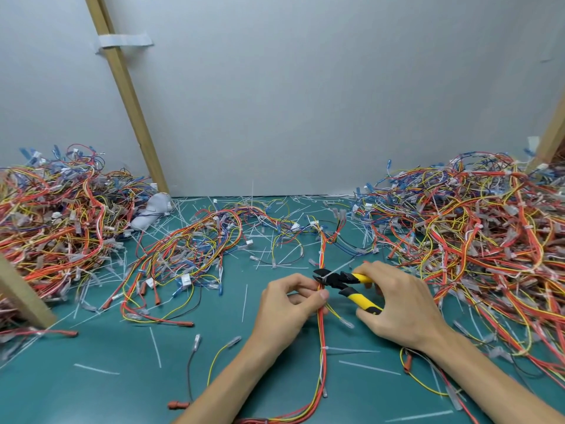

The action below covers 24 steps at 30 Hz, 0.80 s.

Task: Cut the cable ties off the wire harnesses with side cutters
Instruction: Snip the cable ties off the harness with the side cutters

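Observation:
A wire harness [321,356] of red, orange, yellow and white wires runs from the near edge up the middle of the green mat. My left hand [286,304] pinches it between thumb and fingers. My right hand [400,304] grips the yellow-and-black handles of the side cutters [345,281]. The black jaws point left and sit at a white cable tie [334,268] on the harness, just above my left thumb. A second white tie [323,348] wraps the harness lower down.
Tall heaps of tangled harnesses lie on the left [55,221] and right [477,234]. A looser harness [195,249] is spread at centre left. Cut tie scraps [155,351] litter the green mat [122,387]. A grey wall stands behind, with slanted wooden posts [128,96].

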Available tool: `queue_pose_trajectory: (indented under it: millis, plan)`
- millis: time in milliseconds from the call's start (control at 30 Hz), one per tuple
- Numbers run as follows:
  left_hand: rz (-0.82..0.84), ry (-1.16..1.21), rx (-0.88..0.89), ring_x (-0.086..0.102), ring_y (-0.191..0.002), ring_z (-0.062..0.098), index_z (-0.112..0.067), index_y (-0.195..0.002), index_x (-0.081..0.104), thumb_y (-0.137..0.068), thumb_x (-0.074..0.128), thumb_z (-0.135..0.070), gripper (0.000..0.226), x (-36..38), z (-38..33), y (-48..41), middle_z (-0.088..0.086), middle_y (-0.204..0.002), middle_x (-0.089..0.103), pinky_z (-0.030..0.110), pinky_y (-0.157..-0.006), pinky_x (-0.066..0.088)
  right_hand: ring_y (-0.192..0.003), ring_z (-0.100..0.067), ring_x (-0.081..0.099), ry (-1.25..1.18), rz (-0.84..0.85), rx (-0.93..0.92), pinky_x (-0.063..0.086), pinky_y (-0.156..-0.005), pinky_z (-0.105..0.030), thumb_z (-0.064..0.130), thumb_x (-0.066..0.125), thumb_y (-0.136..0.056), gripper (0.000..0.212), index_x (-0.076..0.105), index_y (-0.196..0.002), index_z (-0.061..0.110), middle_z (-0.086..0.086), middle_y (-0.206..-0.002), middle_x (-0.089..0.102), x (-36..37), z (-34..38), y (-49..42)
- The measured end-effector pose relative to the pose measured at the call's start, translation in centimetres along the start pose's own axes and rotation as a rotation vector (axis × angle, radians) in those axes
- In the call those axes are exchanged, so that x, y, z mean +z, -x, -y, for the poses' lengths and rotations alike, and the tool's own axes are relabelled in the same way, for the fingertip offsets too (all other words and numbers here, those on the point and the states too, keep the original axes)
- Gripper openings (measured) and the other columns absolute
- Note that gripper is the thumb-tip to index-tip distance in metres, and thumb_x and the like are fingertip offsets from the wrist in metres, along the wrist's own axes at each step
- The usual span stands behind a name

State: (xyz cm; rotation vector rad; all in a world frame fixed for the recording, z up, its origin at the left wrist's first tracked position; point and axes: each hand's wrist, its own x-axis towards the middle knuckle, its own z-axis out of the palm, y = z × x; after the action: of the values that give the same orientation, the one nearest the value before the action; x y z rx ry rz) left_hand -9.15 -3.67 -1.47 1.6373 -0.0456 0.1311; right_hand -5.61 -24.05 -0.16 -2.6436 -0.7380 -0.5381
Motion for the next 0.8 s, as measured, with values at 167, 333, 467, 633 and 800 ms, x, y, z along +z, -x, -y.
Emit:
queue_pose_trajectory:
  millis: [167,333,467,633,800]
  plan:
    - [0.005,-0.034,0.01,0.072,-0.066,0.019,-0.001,-0.084,0.065,-0.084,0.074,-0.01,0.012,0.02,0.21,-0.02,0.008,-0.068,0.069,0.016,-0.06,0.047,-0.059,-0.005,0.045,-0.037,-0.008,0.015,0.037,-0.053,-0.024,0.043,0.062,-0.059,0.029,0.058,-0.086,0.034,0.017,-0.064,0.049,-0.11,0.11,0.01]
    - [0.016,-0.049,0.02,0.071,-0.066,0.019,-0.005,-0.082,0.066,-0.084,0.074,-0.012,0.011,0.01,0.38,0.02,0.009,-0.068,0.07,0.017,-0.061,0.047,-0.05,-0.008,0.043,-0.066,0.011,0.046,0.033,-0.047,-0.025,0.042,0.061,-0.06,0.02,0.052,-0.072,0.03,0.012,-0.051,0.045,-0.11,0.07,-0.05]
    - [0.017,-0.04,0.021,0.071,-0.065,0.017,-0.007,-0.082,0.066,-0.084,0.074,-0.012,0.01,-0.05,0.4,0.03,0.008,-0.067,0.07,0.015,-0.06,0.046,-0.052,-0.009,0.045,-0.052,0.021,0.047,0.038,-0.048,-0.026,0.042,0.061,-0.059,0.021,0.053,-0.073,0.029,0.013,-0.053,0.046,-0.05,0.01,0.01]
    - [0.021,-0.035,0.024,0.071,-0.066,0.018,-0.008,-0.081,0.066,-0.084,0.074,-0.012,0.009,-0.01,0.44,0.01,0.005,-0.065,0.07,0.018,-0.062,0.048,-0.052,-0.01,0.047,-0.06,0.019,0.053,0.038,-0.047,-0.026,0.044,0.059,-0.059,0.021,0.053,-0.072,0.03,0.011,-0.052,0.047,0.06,-0.12,-0.11]
    - [0.015,-0.037,0.026,0.069,-0.063,0.014,-0.008,-0.082,0.066,-0.084,0.074,-0.013,0.009,-0.05,0.39,0.02,0.008,-0.067,0.071,0.015,-0.06,0.046,-0.053,-0.006,0.046,-0.044,0.01,0.028,0.036,-0.047,-0.026,0.045,0.059,-0.059,0.022,0.052,-0.076,0.031,0.015,-0.055,0.046,0.16,-0.19,0.05]
